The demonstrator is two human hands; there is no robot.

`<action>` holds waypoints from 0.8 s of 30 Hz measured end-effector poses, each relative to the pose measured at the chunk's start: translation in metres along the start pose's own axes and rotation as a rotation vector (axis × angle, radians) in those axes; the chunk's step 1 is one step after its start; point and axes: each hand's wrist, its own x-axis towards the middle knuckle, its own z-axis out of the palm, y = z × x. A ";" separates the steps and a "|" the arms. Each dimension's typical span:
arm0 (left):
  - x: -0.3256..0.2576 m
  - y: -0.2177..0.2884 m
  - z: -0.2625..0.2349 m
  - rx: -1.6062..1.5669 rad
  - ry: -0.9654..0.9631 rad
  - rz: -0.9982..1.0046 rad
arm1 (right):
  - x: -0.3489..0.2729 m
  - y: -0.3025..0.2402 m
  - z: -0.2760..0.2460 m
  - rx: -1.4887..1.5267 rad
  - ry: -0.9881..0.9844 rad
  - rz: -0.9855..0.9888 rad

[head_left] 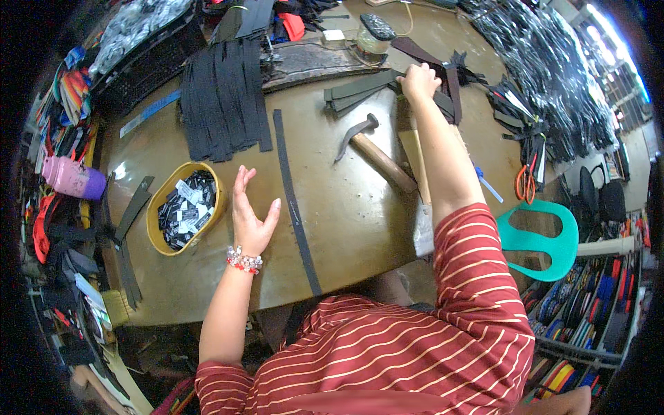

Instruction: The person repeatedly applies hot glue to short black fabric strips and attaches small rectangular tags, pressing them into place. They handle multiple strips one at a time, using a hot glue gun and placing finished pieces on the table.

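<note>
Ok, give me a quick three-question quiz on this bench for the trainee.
1. True or false: the left hand is gripping the hammer.
2. What does the right hand reach to? A) the scissors B) the stack of dark strips C) the pink bottle
3. Fill in: the long black strap lies between the left hand and the ____.

Key: 1 false, the hand is open beside the yellow tub; 2 B; 3 hammer.
</note>
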 end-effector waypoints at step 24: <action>-0.033 0.035 -0.010 0.177 -0.123 -0.246 | -0.308 -0.087 -0.058 0.993 -0.299 -0.480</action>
